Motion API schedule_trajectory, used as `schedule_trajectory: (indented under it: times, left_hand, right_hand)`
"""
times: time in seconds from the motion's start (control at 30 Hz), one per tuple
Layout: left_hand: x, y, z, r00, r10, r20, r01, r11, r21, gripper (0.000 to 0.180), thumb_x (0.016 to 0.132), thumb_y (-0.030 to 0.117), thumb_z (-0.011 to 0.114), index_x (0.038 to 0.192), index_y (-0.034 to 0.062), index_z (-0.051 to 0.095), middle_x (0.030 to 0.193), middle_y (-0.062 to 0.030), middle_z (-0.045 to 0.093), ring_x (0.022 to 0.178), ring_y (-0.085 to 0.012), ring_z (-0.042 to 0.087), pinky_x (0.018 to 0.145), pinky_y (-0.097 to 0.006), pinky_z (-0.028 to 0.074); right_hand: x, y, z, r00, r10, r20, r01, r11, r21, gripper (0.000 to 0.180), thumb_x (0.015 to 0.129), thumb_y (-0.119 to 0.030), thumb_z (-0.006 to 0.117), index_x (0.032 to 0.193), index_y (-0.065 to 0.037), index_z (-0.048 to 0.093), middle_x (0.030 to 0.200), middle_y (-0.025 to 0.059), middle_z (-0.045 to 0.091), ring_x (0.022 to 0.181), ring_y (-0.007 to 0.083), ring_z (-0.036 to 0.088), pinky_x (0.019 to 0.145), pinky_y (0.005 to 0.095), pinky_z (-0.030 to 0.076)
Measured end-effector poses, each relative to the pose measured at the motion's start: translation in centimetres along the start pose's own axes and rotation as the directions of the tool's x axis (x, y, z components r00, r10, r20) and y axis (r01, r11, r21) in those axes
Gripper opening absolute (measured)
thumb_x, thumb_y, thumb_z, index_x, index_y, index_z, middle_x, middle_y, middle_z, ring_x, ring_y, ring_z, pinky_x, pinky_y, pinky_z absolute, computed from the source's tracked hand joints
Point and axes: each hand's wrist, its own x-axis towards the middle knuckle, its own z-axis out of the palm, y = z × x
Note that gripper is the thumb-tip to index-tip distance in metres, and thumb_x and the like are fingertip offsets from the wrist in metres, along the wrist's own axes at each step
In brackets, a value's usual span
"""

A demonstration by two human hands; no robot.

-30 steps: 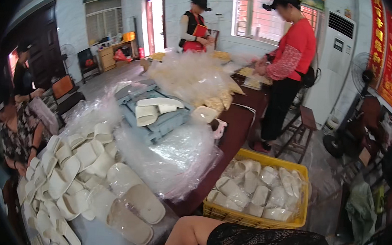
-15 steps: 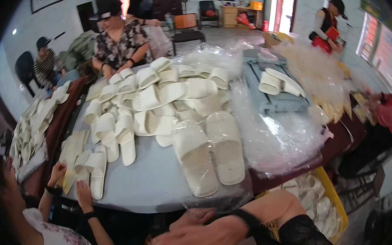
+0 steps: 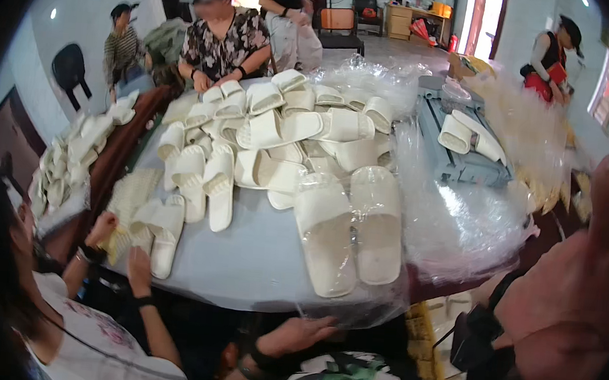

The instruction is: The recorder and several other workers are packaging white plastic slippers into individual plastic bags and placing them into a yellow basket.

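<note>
The left hand point(image 3: 299, 332) is seen lowest, just under the near edge of the worktop point(image 3: 254, 272), its grip open with the fingers spread and nothing held. Whether the loose plastic above it is touched cannot be told. The right hand point(image 3: 569, 307) is raised close to the camera and blurred; its grip cannot be told.

The bagged pair of slippers point(image 3: 348, 226) lies on the worktop just above the left hand, with the open end of its clear bag point(image 3: 352, 311) hanging over the edge. If that slack end were pulled, the pair could probably be dragged off the worktop, since the film looks slippery, or the thin plastic could be torn. The loose slippers point(image 3: 280, 134) heaped just behind it could also be knocked out of their pairs.

Below the edge, at the right, a yellow crate point(image 3: 424, 329) is partly hidden by the right arm; pale slippers seem to be held in it. Further back, empty clear bags point(image 3: 461, 225) are piled, and two slippers point(image 3: 465, 134) are rested on a grey tray point(image 3: 458, 167). What is inside the tray cannot be made out.
</note>
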Motion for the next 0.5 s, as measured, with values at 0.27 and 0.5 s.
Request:
schedule_trajectory:
  times: [0.27,0.5]
  left_hand:
    - [-0.7,0.0,0.3,0.997,-0.040,-0.072,0.037,0.998,-0.043,0.039,0.093,0.031,0.056,0.123,0.0068,0.053,0.094,-0.0193,0.065,0.086,-0.0396,0.062,0.071,-0.043,0.051]
    - [-0.4,-0.7,-1.6,0.981,-0.193,-0.007,0.169,0.874,-0.455,0.053,0.090,0.033,0.057,0.130,-0.0012,0.049,0.122,-0.0158,0.061,0.104,-0.0220,0.061,0.089,-0.034,0.048]
  right_hand:
    - [-1.0,1.5,-3.1,0.992,0.042,-0.123,-0.049,0.997,-0.055,0.084,0.092,-0.044,0.055,0.144,0.002,0.009,0.143,0.0284,0.031,0.089,0.0303,0.062,0.053,0.0320,0.054]
    - [-1.6,1.6,-4.3,0.944,0.174,-0.280,-0.204,0.975,-0.082,0.079,0.091,-0.042,0.056,0.143,0.004,0.018,0.140,0.0279,0.035,0.090,0.0305,0.062,0.055,0.0329,0.054]
